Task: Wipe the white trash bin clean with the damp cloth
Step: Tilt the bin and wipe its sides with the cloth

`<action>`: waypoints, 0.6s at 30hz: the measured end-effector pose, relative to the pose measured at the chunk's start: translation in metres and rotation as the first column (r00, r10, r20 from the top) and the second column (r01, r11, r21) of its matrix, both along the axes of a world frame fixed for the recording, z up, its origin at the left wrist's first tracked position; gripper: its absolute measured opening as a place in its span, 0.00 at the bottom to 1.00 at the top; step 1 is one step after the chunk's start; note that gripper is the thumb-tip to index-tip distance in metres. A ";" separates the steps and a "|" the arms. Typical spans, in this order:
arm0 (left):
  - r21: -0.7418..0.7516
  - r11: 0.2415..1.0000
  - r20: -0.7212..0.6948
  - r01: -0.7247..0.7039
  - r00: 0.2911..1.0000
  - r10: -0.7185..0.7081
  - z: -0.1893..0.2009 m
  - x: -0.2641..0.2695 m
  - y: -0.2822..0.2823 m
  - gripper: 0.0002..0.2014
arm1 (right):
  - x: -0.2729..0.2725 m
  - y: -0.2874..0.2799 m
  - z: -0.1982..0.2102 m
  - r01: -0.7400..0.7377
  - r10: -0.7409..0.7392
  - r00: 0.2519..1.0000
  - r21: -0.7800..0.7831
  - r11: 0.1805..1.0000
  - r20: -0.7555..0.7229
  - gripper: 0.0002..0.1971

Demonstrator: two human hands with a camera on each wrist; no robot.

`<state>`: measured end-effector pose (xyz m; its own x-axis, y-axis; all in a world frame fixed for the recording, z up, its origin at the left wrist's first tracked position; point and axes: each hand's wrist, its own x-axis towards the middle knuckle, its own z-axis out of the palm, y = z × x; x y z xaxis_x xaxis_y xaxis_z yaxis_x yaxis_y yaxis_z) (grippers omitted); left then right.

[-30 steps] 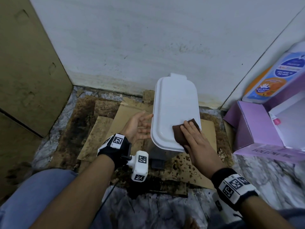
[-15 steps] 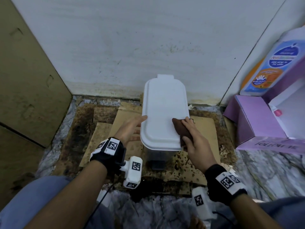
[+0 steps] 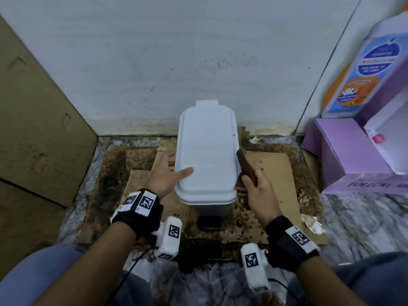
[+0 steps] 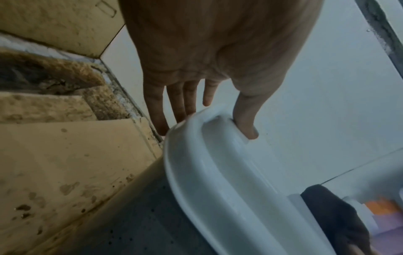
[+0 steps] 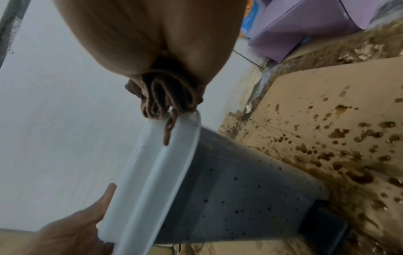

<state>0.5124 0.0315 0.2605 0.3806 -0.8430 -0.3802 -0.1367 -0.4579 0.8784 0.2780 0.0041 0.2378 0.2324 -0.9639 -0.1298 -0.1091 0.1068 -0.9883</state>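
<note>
The trash bin (image 3: 207, 155), white lid over a grey speckled body, stands on the floor against the wall. My left hand (image 3: 178, 166) steadies its left side. The thumb lies flat on the lid (image 4: 218, 172) and the straight fingers (image 4: 157, 110) run down past the rim. My right hand (image 3: 247, 176) grips the bunched brown cloth (image 3: 246, 167) and holds it against the lid's right edge. In the right wrist view the cloth (image 5: 167, 96) bulges from the fist onto the lid rim (image 5: 152, 172), above the bin's body (image 5: 240, 189).
Stained cardboard sheets (image 3: 271, 173) cover the wet marble floor around the bin. A tall cardboard panel (image 3: 37, 129) leans at the left. A purple box (image 3: 344, 155) and a blue-orange bottle (image 3: 357, 69) stand at the right. A black pedal (image 3: 209, 221) sticks out at the bin's front.
My right hand slid the cloth off the lid's top to its right edge and bunched it. My left hand closed in, thumb now on the lid.
</note>
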 end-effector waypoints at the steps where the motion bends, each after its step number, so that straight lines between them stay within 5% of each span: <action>1: -0.019 1.000 0.018 0.003 1.000 -0.003 0.002 0.002 0.001 0.38 | 0.003 0.004 -0.002 -0.012 0.012 1.000 0.013 1.000 0.012 0.23; 5: -0.030 0.999 0.059 0.026 0.998 -0.024 0.005 0.014 0.005 0.38 | 0.015 0.016 -0.002 -0.082 0.082 0.997 -0.015 0.996 0.012 0.24; 16: -0.054 0.990 0.083 -0.129 0.988 0.133 0.002 0.020 -0.005 0.38 | 0.063 0.028 0.006 -0.284 0.165 0.892 -0.237 0.929 -0.422 0.26; 18: -0.054 0.990 0.158 -0.130 0.978 0.137 0.000 0.020 -0.009 0.54 | 0.074 0.027 0.007 -0.287 0.175 0.901 -0.245 0.926 -0.396 0.26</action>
<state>0.5329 0.0227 0.2603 0.5442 -0.7948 -0.2687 -0.2185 -0.4435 0.8692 0.3516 0.0310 0.2449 0.4443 -0.8954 0.0289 -0.4494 -0.2507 -0.8574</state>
